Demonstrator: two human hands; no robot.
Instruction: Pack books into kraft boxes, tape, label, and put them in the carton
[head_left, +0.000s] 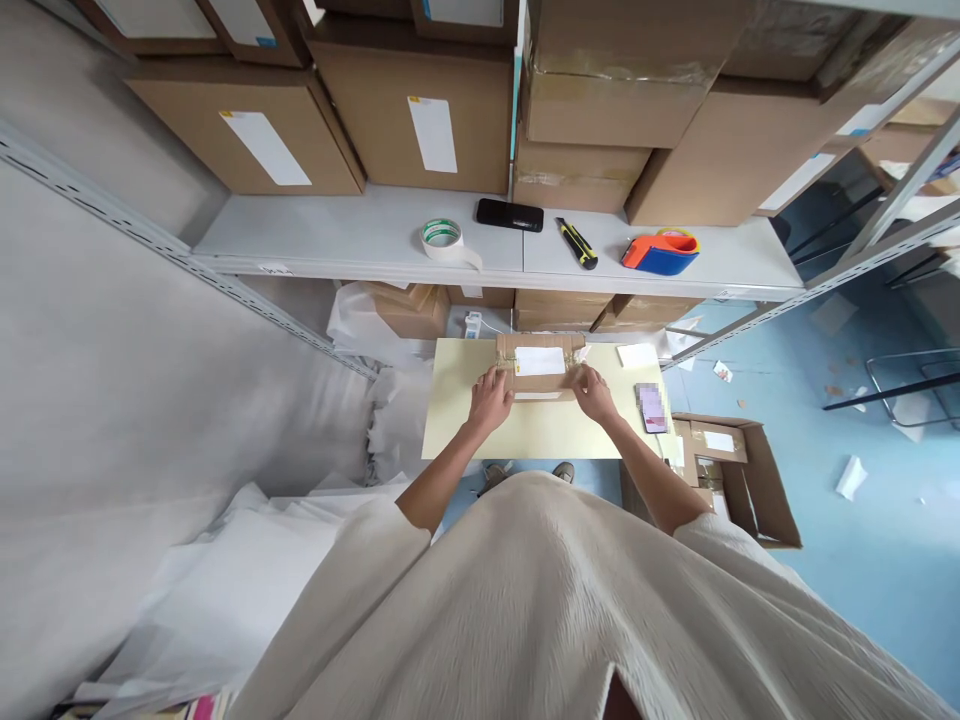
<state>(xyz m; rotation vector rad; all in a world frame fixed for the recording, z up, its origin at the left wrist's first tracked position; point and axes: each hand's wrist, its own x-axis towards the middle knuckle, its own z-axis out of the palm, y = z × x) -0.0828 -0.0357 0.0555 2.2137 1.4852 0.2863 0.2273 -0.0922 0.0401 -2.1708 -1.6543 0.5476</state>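
A small taped cardboard box (pixel 525 382) with a white label (pixel 541 360) on top sits on the pale yellow table (pixel 457 440). My left hand (pixel 491 402) grips its left end, fingers bent over the near corner. At the opposite end, my right hand (pixel 595 394) is closed against the box, its fingertips partly hidden. Clear tape shows at both ends, and a small whitish scrap sticks up beside my right fingers. Right of the box lie a phone (pixel 652 408) with a lit screen and a white paper (pixel 637 356).
On the shelf (pixel 337 225) above lie a tape roll (pixel 442 236), a black phone (pixel 510 215), a utility knife (pixel 577 244) and a tape dispenser (pixel 660 252). Large cartons (pixel 442 120) stand behind them. An open carton (pixel 772 490) holds boxes at right; white sheets (pixel 247 580) pile at left.
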